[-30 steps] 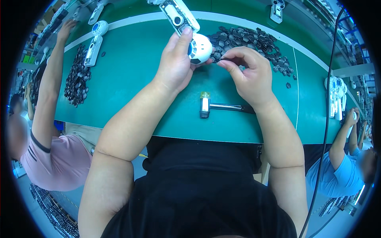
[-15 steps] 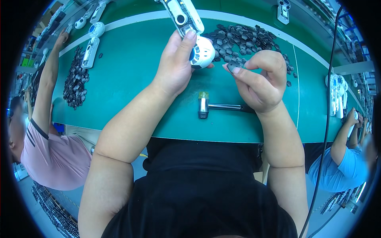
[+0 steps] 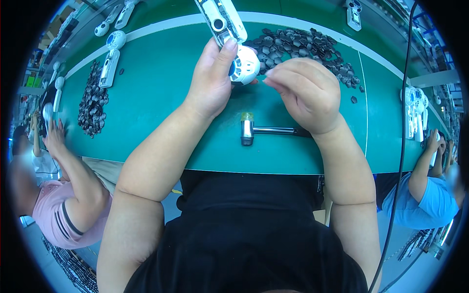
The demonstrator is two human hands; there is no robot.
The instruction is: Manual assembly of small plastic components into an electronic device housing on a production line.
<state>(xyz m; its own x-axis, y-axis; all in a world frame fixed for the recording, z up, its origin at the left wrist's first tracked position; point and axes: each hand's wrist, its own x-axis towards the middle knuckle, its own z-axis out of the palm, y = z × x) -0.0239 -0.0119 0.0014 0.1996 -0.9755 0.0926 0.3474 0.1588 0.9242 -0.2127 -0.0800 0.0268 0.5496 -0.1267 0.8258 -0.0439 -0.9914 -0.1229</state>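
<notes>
Head view: a white device is at the top centre of the frame, its long axis slanting from upper left to lower right, the flat body toward the top edge and the round head toward the lower right. The left hand is closed around it where body and head meet, thumb lying along the near side and pointing up and right, forearm rising from the lower left. The right hand is just right of the round head, wrist bent, fingers curled and bunched toward the thumb, tips aimed left; whether anything is pinched between them cannot be told. Its forearm rises from the lower right. Behind its knuckles, a pile of black pieces spreads over the green table, partly covered by the device and hand. Below, near the centre, a hammer lies with its yellow face up the frame and its handle running right until the right forearm hides the end. The device's upper end is cut off by the top edge, and the left fingers are mostly hidden behind it.
</notes>
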